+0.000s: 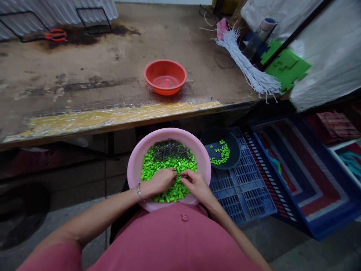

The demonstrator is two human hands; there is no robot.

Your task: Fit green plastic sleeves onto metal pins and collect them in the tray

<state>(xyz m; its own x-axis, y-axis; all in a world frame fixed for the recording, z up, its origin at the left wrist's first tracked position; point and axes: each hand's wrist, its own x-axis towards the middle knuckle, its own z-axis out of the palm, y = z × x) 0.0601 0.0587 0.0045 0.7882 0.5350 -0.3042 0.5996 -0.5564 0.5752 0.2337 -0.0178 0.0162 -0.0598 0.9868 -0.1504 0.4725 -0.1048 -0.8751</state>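
Observation:
A pink basin [132, 169] rests at my lap, holding many small bright green pieces [169, 195] that look like short plastic tubes. A heap of thin dark metal pins [170, 149] lies on top of them at the far side. My left hand [161, 181] is over the green pieces with its fingers closed in a pinch; what they hold is hidden. Facing it, fingertips close to the left ones, my right hand [196, 183] has its fingers curled toward the thumb. Whatever is between them is too small to make out.
An orange bowl [166, 90] stands on the worn table [113, 67] ahead. At right, a dark bowl [235, 156] with some green pieces sits on a blue crate [239, 195]. White cords [248, 67], a green foam mat [284, 67] and orange-handled pliers [56, 35] lie on the table.

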